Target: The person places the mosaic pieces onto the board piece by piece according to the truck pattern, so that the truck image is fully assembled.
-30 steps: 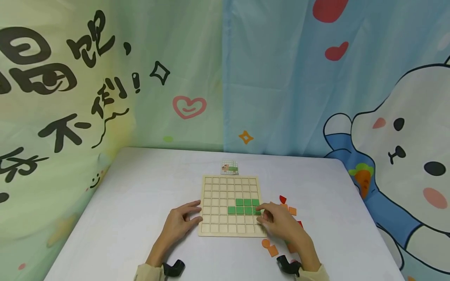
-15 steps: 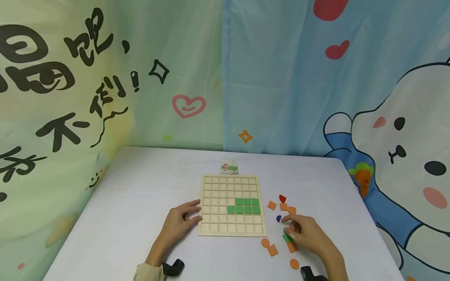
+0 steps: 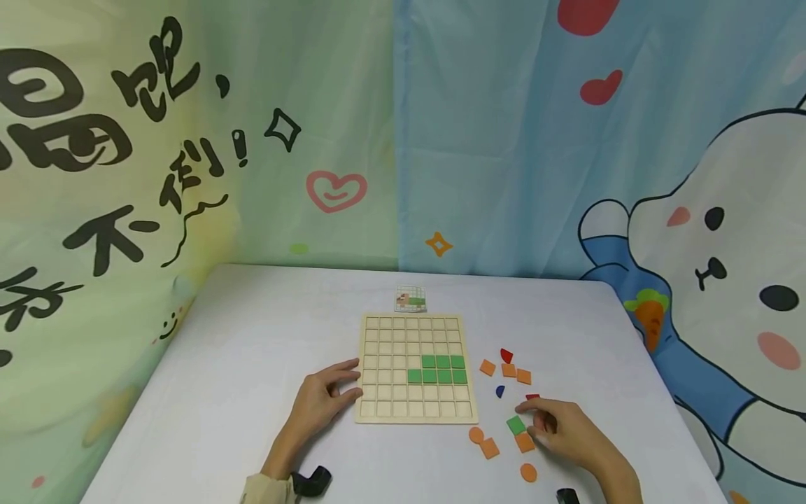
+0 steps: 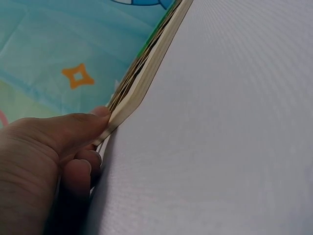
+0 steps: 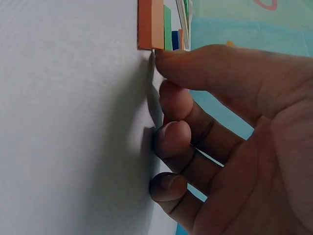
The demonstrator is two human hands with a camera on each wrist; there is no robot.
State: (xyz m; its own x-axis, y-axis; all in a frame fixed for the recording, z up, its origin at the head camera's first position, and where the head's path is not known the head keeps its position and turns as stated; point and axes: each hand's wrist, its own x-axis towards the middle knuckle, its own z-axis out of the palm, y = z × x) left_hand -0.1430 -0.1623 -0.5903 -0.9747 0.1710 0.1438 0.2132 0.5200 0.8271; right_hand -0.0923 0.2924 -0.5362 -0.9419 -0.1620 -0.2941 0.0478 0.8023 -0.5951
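The left hand [image 3: 321, 400] rests at the left edge of a wooden grid board [image 3: 384, 413], thumb and fingertips touching its rim. In the left wrist view its thumb [image 4: 73, 129] lies on the board's corner [image 4: 129, 105]. Two rows of green square tiles [image 3: 429, 376] fill cells at the board's right side. The right hand [image 3: 560, 428], fingers bent and apart, is low over the loose pieces, thumb and index tips beside a green tile [image 3: 516, 425]. Its thumb [image 5: 195, 66] overlaps the lower end of an orange tile [image 5: 150, 24] in the right wrist view.
Right of the board lie orange squares [image 3: 488, 367], orange discs [image 3: 528, 472], a red piece [image 3: 506, 355], a blue half-round piece [image 3: 500, 391] and another red piece [image 3: 532, 397] partly behind the right hand. A pattern card [image 3: 411, 299] lies behind the board on the white table [image 3: 283, 315].
The right hand has moved from the board's right edge, away to the right and down, to the loose green tile. The left hand has stayed at the board's edge.
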